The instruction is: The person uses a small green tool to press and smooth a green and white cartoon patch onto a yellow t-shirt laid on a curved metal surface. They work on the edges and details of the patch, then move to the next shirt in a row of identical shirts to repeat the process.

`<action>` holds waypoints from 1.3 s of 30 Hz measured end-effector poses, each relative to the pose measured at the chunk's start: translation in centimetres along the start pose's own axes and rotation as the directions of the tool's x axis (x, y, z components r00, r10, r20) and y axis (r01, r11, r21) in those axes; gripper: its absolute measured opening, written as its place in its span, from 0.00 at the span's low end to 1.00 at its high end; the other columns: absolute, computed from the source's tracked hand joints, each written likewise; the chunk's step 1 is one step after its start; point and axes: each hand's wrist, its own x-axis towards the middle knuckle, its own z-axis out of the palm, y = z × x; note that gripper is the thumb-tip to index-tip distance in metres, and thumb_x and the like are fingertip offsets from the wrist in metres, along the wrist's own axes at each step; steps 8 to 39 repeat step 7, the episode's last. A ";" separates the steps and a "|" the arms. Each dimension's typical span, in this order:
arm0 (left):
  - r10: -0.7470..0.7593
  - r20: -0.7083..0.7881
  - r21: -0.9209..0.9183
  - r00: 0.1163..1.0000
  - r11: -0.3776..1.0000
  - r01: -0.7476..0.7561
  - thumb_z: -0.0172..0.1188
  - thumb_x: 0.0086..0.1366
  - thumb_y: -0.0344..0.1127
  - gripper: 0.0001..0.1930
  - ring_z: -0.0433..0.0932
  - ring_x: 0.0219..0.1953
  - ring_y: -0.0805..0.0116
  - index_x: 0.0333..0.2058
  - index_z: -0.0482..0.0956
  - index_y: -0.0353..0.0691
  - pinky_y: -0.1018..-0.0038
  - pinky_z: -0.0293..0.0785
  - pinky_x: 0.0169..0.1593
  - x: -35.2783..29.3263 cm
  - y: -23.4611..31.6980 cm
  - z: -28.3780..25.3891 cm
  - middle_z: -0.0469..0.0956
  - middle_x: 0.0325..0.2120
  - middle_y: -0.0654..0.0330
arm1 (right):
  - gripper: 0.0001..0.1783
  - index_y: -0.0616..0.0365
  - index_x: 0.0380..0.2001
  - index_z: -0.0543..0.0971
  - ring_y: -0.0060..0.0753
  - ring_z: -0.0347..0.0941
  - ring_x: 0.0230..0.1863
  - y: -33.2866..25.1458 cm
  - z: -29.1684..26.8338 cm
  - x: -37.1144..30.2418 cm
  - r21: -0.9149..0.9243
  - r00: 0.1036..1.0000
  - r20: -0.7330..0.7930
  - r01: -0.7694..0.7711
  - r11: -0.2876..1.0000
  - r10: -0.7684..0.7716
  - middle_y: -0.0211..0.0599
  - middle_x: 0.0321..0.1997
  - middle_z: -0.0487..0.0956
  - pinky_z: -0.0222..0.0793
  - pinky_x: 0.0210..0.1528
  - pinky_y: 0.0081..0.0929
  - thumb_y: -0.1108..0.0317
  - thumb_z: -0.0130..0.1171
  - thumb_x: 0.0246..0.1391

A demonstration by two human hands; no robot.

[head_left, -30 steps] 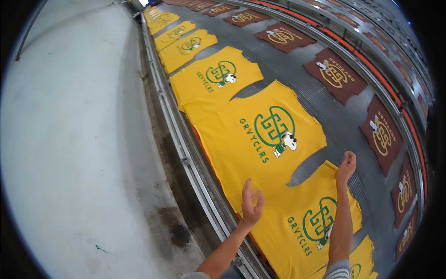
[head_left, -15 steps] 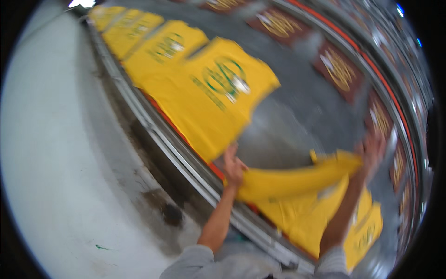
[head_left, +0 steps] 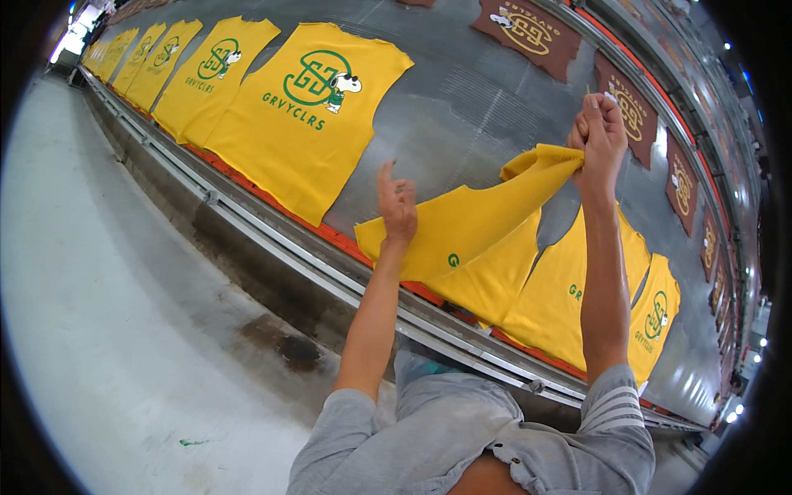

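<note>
My right hand (head_left: 600, 136) is closed on the upper corner of a yellow cut fabric panel (head_left: 470, 216), which hangs raised and partly folded over. Its lower left edge runs beneath my left wrist. Above that edge my left hand (head_left: 398, 202) has its fingers apart, with nothing visible in them. The raised cloth hides most of its green print. Directly left lies a flat yellow panel (head_left: 289, 136) with a green emblem and a cartoon dog. More yellow panels (head_left: 652, 318) lie to the right, partly behind my right forearm.
The panels lie on a long grey table (head_left: 462, 124) with an orange-red strip along its edge. Maroon printed panels (head_left: 528, 37) line its far side. A metal rail (head_left: 272, 256) borders the near side, beside a pale floor (head_left: 99, 330) with a dark stain.
My right hand has risen and moved left with the panel's corner, closing on it. The panel now slants upward instead of stretching nearly level. My left hand has shifted slightly up and left.
</note>
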 end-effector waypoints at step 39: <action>-0.012 0.085 -0.086 0.996 0.996 0.019 0.55 0.69 0.45 0.32 0.70 0.60 0.63 0.65 0.60 0.33 0.74 0.73 0.48 -1.3 1.7 4.5 0.59 0.66 0.48 | 0.07 0.56 0.42 0.74 0.11 0.52 0.13 -4.4 -2.6 -1.5 0.100 0.997 -0.025 0.078 0.992 -0.076 0.24 0.20 0.64 0.47 0.15 0.14 0.65 0.55 0.66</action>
